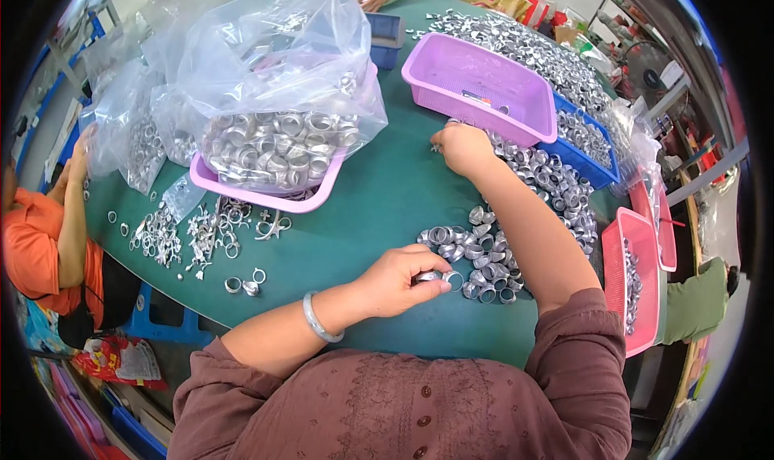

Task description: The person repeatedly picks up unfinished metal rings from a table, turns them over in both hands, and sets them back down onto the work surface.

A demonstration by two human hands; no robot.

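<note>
My left hand, with a pale bangle at the wrist, is closed around a few silver-grey rings; one ring shows at its fingertips. It hovers at the near edge of a heap of chunky metal rings on the green table. Farther off, my right hand is closed beside the near side of a purple plastic basket. A small silvery bit shows at its fingertips, too little to name. More rings lie to the right of my right forearm.
A purple tray bears a big clear bag of rings. Smaller loose rings lie left. A blue bin and pink basket stand right. Other people sit around the green table; an orange-sleeved person is at left.
</note>
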